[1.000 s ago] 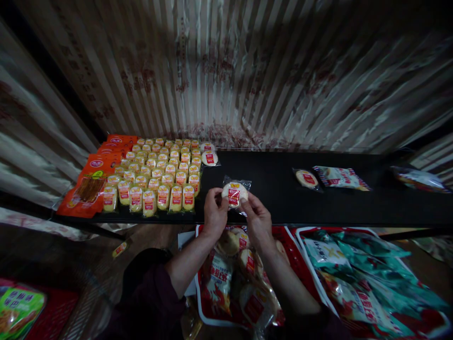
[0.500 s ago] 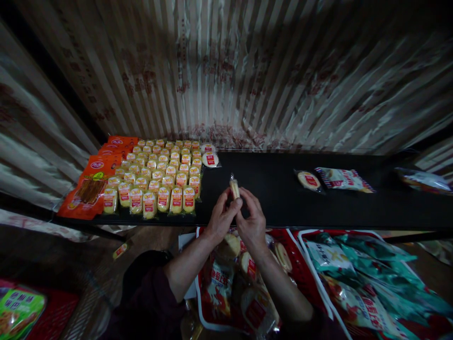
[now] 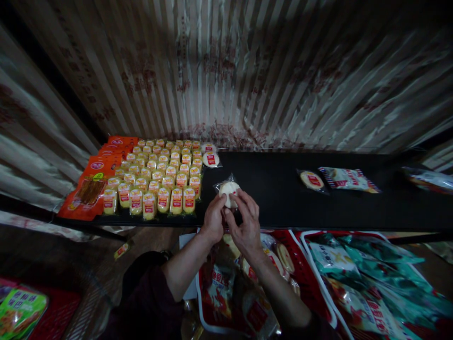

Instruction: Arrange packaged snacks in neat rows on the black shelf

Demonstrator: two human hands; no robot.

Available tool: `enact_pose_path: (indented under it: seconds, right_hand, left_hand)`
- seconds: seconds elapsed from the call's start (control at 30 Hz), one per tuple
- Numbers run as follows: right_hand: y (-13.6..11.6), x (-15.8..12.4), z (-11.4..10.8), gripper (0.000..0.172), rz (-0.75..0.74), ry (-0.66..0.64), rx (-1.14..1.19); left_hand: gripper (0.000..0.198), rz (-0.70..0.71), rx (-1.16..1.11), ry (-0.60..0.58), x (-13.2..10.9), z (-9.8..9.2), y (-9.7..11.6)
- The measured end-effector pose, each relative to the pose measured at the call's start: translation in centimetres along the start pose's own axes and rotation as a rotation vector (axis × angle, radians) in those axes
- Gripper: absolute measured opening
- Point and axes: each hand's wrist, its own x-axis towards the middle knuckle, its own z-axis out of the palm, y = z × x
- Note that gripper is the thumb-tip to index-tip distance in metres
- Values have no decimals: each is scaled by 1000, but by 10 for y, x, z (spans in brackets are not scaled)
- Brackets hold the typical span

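Note:
Between my two hands is a round, pale, flat pastry in a clear wrapper (image 3: pixel 228 189), held just above the front part of the black shelf (image 3: pixel 262 189). My left hand (image 3: pixel 214 219) is closed on its left edge. The fingers of my right hand (image 3: pixel 246 215) pinch its right side and lower edge. Two similar round wrapped pastries with red labels (image 3: pixel 211 159) lie at the back, beside rows of small yellow wrapped cakes (image 3: pixel 163 174). Orange snack packets (image 3: pixel 90 186) overlap at the far left.
On the right of the shelf lie one round wrapped pastry (image 3: pixel 312 180), a striped white packet (image 3: pixel 348 179) and another packet (image 3: pixel 430 179). Below stand a red basket of pastries (image 3: pixel 200 302) and a basket of teal bags (image 3: pixel 375 269). A green packet (image 3: pixel 21 309) sits lower left.
The pastry in my hands was edge-on and now turns its flat face up towards me. My left hand has shifted slightly left, and my right fingers have moved onto the pastry's face.

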Motion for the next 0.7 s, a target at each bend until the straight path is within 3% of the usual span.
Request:
enact_pose_path:
  seconds: [0.13,0.47,0.7]
  right_hand:
    - [4,-1,-3,35,74,40,27]
    - [14,2,-6,32,144,53,22]
    - [19,9,-12,27,22,87,-144]
  left_hand:
    - [33,-39,-129,-46,0,5,5]
    - [28,-131,-201,10,7,6,6]
    - [30,-165,-207,-25,11,11,9]
